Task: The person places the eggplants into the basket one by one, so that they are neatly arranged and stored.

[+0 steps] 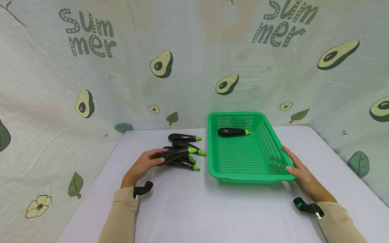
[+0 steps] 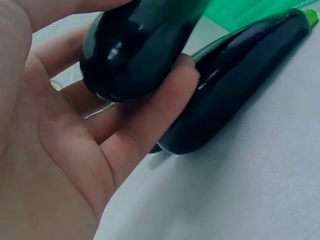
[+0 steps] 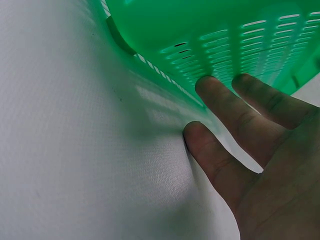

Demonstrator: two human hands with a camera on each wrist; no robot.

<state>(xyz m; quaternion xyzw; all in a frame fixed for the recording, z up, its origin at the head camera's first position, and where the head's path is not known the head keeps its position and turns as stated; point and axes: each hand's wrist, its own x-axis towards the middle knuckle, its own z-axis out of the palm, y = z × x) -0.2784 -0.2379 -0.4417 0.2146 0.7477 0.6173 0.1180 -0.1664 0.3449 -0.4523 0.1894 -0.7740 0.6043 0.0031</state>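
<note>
My left hand (image 1: 144, 166) holds a dark purple eggplant (image 1: 177, 153) by its rounded end, thumb on the near side, green stem pointing right. In the left wrist view the fingers curl around this eggplant (image 2: 135, 55), just above another eggplant (image 2: 235, 80) on the cloth. Several more eggplants (image 1: 182, 137) lie around and under it, stems to the right. With the thumb over the rim and fingers against the outer wall, my right hand (image 1: 305, 177) grips the right side of a green plastic basket (image 1: 214, 148). One eggplant (image 1: 232, 132) lies inside, near the back.
The basket stands on a white-covered table (image 1: 194, 209), right of the eggplant pile. A printed cloth (image 1: 194, 60) with avocados and lettering hangs behind the table and at its sides. Each wrist wears a black strap (image 1: 141, 190).
</note>
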